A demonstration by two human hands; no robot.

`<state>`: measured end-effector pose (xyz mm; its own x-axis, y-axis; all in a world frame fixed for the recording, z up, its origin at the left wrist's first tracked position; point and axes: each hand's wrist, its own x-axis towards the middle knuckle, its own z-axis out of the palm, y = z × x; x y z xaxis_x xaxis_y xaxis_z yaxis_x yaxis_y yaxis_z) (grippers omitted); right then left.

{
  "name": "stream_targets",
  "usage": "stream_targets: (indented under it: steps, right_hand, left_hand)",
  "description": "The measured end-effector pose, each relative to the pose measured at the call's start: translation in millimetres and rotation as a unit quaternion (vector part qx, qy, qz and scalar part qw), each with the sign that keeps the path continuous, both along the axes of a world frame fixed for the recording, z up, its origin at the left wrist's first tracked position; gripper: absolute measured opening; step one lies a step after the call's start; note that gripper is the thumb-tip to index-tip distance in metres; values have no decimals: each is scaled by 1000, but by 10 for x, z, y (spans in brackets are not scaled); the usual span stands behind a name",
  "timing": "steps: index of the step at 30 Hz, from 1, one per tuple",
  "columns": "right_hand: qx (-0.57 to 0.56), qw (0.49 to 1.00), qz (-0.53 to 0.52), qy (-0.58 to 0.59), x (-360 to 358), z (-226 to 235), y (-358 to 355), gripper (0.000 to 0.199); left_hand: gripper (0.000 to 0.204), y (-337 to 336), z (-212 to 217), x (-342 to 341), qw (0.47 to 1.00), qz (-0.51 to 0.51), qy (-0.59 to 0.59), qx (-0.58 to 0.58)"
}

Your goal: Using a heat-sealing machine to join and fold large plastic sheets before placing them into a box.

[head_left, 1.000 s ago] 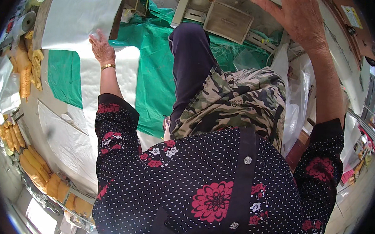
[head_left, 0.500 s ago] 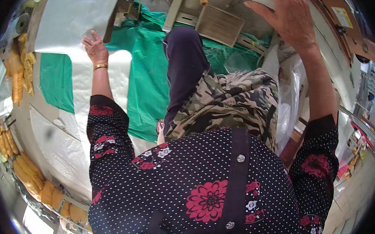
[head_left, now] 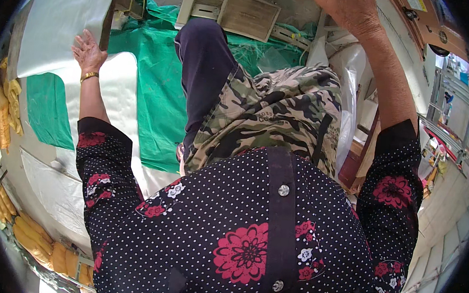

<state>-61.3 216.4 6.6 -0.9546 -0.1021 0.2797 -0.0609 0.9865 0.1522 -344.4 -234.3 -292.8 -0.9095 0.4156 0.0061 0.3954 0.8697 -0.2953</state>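
My left hand [head_left: 90, 54] lies with fingers spread on a smooth white sheet [head_left: 65, 23] at the upper left; a gold bracelet circles the wrist. The sheet rests on a wood-edged surface and its white material hangs down over green sheeting [head_left: 162, 99]. My right hand [head_left: 347, 11] is raised at the top edge, near a pale tabletop [head_left: 394, 33]. Its fingers are mostly cut off by the picture's edge, so whether it holds anything is hidden.
Camouflage cloth [head_left: 284, 117] covers my lap beside my dark-trousered knee [head_left: 202, 53]. Beyond the knee is a framed wooden panel [head_left: 249, 16]. Yellow bundles [head_left: 35, 236] line the left side. A brown machine part [head_left: 440, 33] stands at the upper right, with clear plastic [head_left: 347, 110] below.
The whole view has shifted, so most things now sit farther left and slightly higher. My left hand stays on the white sheet; my right hand has gone farther out of the top edge.
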Motion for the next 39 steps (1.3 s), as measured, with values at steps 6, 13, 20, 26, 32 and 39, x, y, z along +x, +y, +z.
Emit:
stream_targets:
  steps: [6,13,20,26,32,39]
  right_hand:
    - [6,1000,4,6,32,-1,24,75]
    - [25,998,45,44,34,16,49,75]
    - [35,996,57,53,44,4,73,75]
    - [41,996,57,57,71,-4,115,74]
    - [52,994,71,63,90,-28,175,75]
    - [22,995,96,1,155,42,274,77]
  left_hand:
    - [124,88,42,-58,997,25,-63,47]
    - [118,280,38,-98,987,115,-9,108]
    - [106,241,-4,-111,985,96,25,141]
    - [103,277,20,-144,988,113,19,103]
    - [103,267,13,-144,989,101,19,107]
    - [105,263,4,-137,989,102,25,104]
